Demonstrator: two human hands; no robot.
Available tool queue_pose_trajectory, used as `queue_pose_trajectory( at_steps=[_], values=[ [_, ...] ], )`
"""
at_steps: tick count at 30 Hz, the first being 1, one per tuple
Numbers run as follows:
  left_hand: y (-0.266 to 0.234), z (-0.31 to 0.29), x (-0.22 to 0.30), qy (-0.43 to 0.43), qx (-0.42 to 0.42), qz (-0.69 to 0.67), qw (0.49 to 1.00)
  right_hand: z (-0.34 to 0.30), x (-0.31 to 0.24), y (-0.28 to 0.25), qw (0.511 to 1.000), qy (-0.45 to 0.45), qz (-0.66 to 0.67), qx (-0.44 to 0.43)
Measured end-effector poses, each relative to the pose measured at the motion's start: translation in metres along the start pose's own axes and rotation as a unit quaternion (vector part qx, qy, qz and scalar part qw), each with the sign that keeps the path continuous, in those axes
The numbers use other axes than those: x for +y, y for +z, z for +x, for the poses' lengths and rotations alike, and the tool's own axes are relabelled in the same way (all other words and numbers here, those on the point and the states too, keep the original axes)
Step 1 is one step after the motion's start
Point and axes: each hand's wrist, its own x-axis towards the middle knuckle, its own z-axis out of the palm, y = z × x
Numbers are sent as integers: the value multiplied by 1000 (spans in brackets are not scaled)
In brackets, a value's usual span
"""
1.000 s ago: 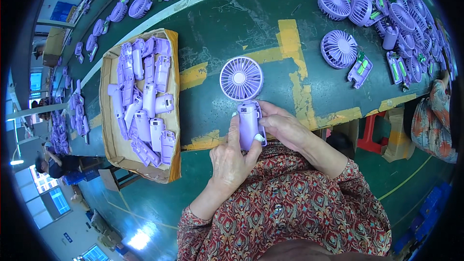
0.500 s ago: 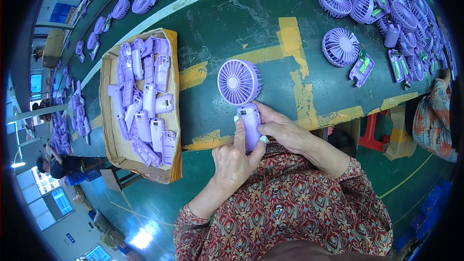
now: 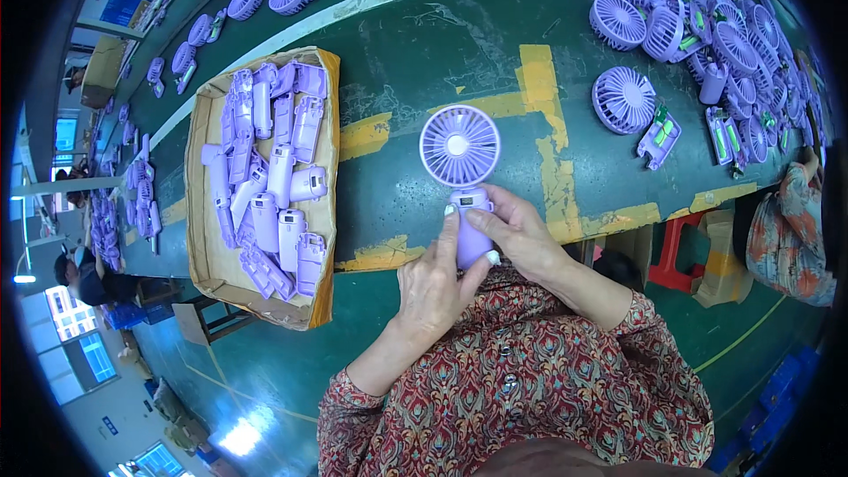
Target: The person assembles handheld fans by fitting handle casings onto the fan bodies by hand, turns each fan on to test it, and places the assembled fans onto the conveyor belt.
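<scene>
The left hand [image 3: 428, 287] and right hand [image 3: 523, 234] are holding a purple handheld fan [image 3: 459, 163] in a narrow grip around its handle, at the tabletop's [image 3: 389, 75] near edge; pressing evenly, thumbs clear of the display window [image 3: 467, 200], is probably steadying it best.
</scene>
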Motion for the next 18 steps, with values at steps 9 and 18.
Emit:
queue_pose_trajectory(
  at_steps=[9, 18],
  values=[
    [3, 14, -13, -112, -126, -405, 898, -6, -16, 1, 993, -30, 109, -46],
    [10, 17, -7, 77, 37, -273, 958, -14, -20, 4, 990, -31, 135, -26]
  ],
)
